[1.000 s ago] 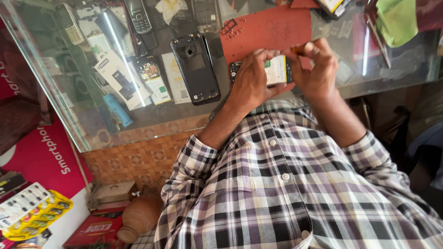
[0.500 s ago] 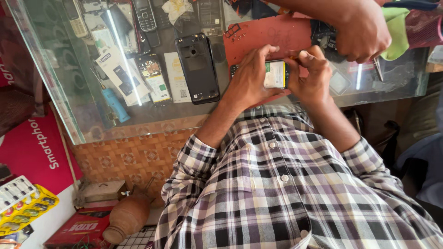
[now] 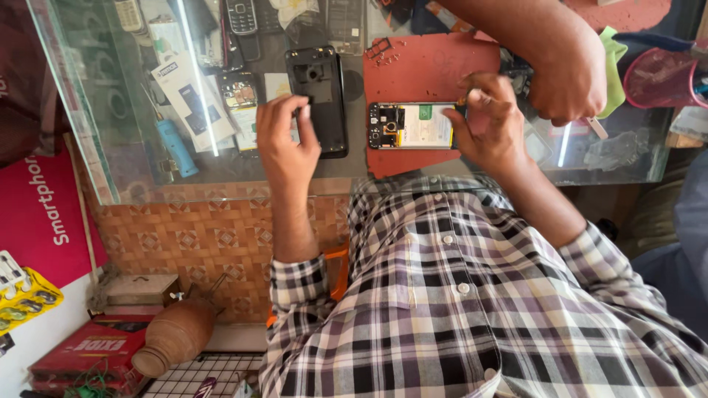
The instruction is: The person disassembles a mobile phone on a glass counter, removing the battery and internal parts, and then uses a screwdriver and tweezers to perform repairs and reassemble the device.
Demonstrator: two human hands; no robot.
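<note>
In the head view, the table (image 3: 110, 147) is a glass-topped display case, smooth and reflective, with a pale frame and a front of orange-brown patterned tile. On the glass lies a flat red mat (image 3: 428, 66) with a matte, slightly rough face. One opened phone (image 3: 413, 125), a slim rectangle with its back removed, rests on the mat showing a dark circuit section at one end and a pale battery with a green patch. Just beside it, off the mat, lies a black plastic back cover (image 3: 318, 96), hollow, with a camera cutout. The left hand (image 3: 284, 140) rests on the glass with fingers loosely spread, fingertips touching the cover's edge and clamped on nothing. The right hand (image 3: 487, 129) has thumb and fingers pinched together at the phone's end; whether they hold a small tool or part is too blurred to tell. Another person's hand (image 3: 568, 74) hangs above the mat, curled into a fist around a thin metal tool. Under the glass lie at least two keypad phones, a blue screwdriver (image 3: 177, 147) and printed boxes. Below stand one round clay pot (image 3: 177, 335), a red box and a wire grid on the floor.
</note>
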